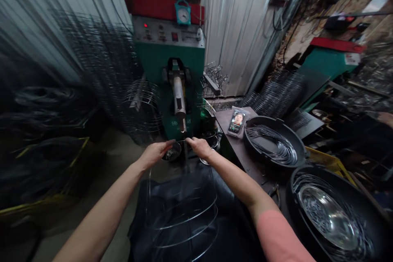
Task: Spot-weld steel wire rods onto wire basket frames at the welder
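My left hand (157,152) and my right hand (199,147) are closed on the top of a round wire frame (201,213), one at each side. A short stretch of its wire runs between the hands, just below the metal electrode tip (183,125) of a green spot-welding machine (150,59). Whether the wire touches the tip I cannot tell. Lower curved wires of the frame hang over the dark cloth (138,229) on my lap. A small bowl (172,152) with metal bits sits beyond my left fingers.
At the right, a bench (229,118) carries a bagged phone (237,122) and a black pan (250,139) of wire rings. Nearer is another black pan (290,196) holding a steel bowl (340,229). Stacked wire frames (101,57) and a yellow-edged crate (39,204) are at the left.
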The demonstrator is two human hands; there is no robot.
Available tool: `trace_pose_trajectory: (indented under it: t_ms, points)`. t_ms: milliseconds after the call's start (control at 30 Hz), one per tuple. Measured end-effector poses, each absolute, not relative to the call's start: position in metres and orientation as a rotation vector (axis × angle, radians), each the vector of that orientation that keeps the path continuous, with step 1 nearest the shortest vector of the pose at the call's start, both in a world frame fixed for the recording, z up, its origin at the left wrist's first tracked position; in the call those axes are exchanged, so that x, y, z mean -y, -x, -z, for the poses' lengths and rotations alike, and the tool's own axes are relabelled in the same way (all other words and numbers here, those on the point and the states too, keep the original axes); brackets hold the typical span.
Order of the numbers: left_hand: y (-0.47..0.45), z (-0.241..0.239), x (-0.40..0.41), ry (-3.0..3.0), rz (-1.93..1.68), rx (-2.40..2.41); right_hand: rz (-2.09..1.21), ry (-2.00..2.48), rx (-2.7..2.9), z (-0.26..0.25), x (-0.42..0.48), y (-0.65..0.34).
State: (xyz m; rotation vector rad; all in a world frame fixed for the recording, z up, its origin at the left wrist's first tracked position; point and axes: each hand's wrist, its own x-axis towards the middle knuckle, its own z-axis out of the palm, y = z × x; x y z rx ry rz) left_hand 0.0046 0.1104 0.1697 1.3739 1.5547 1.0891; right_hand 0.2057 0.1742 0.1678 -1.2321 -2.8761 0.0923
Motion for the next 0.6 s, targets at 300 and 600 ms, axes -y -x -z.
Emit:
trace_pose_trajectory:
  t_ms: [300,600]
  points:
    - [-0.008,-0.162,-0.116,-1.845,-1.086,-1.644,-0.067,1.292,2.861,-0.161,-0.183,-0.208]
    - [-0.001,-0.162,-0.151,-2.080,-0.693,-1.869,-0.038,1.342,2.815,-0.170,-0.207,-0.204]
